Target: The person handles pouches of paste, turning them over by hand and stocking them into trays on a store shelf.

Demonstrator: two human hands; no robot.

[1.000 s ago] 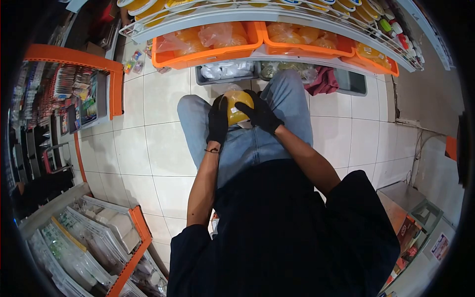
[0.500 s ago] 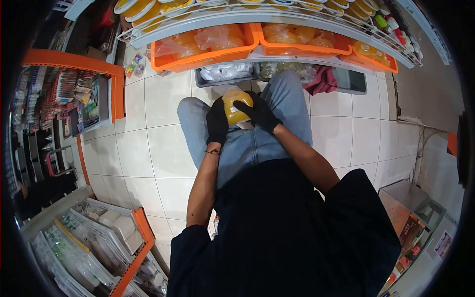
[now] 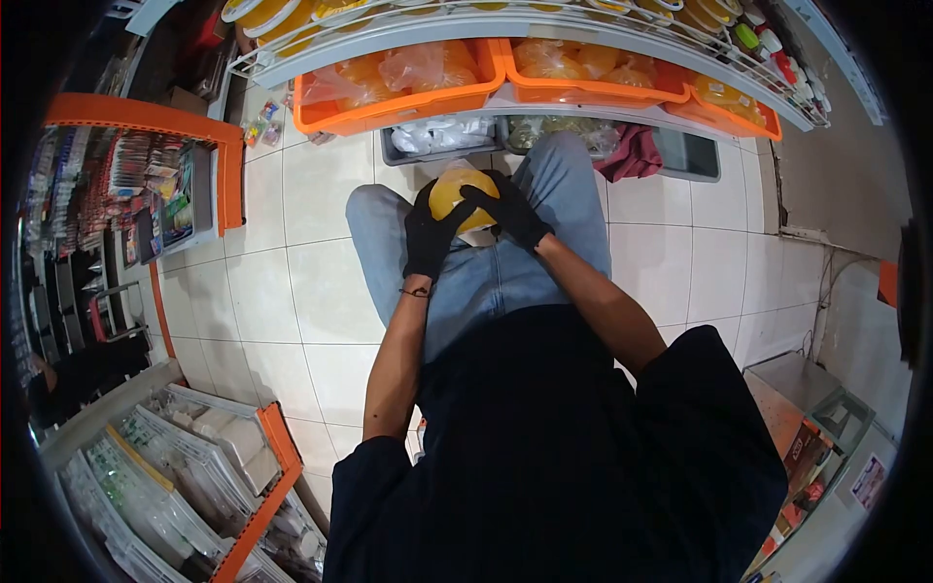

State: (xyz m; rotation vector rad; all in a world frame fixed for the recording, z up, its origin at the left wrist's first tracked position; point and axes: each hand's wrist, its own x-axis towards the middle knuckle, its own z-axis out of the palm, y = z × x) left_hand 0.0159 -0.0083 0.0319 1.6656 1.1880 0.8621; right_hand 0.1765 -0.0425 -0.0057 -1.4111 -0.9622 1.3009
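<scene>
A clear plastic bag filled with something yellow [image 3: 449, 194] is held between my two black-gloved hands, above my lap. My left hand [image 3: 428, 233] is wrapped round its left and lower side. From the right, my right hand [image 3: 507, 209] grips the bag, with fingers across its front. A small whitish piece [image 3: 478, 237] shows just below the bag, between the hands. Beyond my knees, a grey bin of white bags [image 3: 440, 155] stands on the floor under the shelf.
Orange bins [image 3: 398, 119] with yellow-filled bags line the low shelf, under a wire-edged shelf [image 3: 544, 21] of tubs. A maroon cloth [image 3: 635, 155] lies by my right knee. Racks of goods [image 3: 233, 175] stand left; a glass-sided case [image 3: 838, 418] stands lower right.
The yellow bag has turned and tilted between my hands, and its white label no longer shows plainly. My left fingers have shifted inward beneath it, closer to my right hand.
</scene>
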